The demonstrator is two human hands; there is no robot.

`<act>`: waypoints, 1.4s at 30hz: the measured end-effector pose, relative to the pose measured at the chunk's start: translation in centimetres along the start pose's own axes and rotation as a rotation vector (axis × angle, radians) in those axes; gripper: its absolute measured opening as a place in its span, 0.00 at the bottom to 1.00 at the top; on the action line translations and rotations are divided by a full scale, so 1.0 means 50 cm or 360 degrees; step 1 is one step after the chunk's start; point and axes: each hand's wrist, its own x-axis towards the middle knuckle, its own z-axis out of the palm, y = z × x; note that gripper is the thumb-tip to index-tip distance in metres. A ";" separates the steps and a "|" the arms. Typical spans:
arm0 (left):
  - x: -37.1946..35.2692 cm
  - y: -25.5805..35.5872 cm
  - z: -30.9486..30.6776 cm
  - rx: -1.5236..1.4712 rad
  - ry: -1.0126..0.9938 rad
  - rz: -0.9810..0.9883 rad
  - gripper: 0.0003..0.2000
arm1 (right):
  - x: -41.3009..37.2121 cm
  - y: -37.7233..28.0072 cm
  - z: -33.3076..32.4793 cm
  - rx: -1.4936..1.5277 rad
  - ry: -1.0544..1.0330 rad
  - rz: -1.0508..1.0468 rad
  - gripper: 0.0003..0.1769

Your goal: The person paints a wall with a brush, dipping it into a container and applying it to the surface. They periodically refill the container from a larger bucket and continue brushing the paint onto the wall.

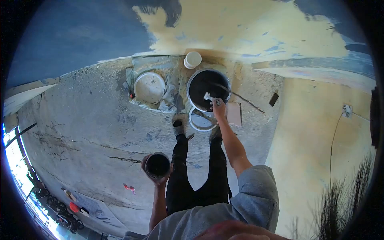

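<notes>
My left hand is wrapped round a dark round container, held at the left of my legs with its opening up. Over the near right part of a large bucket with dark contents, my right hand is closed on a small whitish object, too small to make out. A thin stick leans out over the bucket's right rim. Just below the bucket, partly under it in view, lies a round pale-rimmed lid or tray.
Behind the bucket stands a white tub. A round white lid lies on plastic sheeting at the left. A flat pinkish board and a small dark block are at the right. A partly blue-painted wall rises ahead.
</notes>
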 end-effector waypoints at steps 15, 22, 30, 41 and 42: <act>0.109 -0.143 0.372 0.0128 -0.0470 -0.0017 0.46 | -0.139 -0.083 -0.312 0.1431 0.0567 0.1023 0.20; 0.106 -0.113 0.528 0.0207 -0.0471 0.0093 0.42 | -0.109 -0.095 -0.432 0.1443 0.0192 0.0783 0.22; 0.083 -0.005 0.585 0.0166 -0.0453 0.0340 0.42 | -0.059 -0.194 -0.586 0.1244 0.0146 0.0478 0.17; 0.059 0.141 0.554 -0.0010 -0.0383 0.0667 0.41 | -0.093 -0.360 -0.651 0.0917 -0.0086 0.0263 0.19; 0.056 0.154 0.546 -0.0035 -0.0344 0.0668 0.41 | -0.105 -0.376 -0.651 0.0951 -0.0078 0.0290 0.17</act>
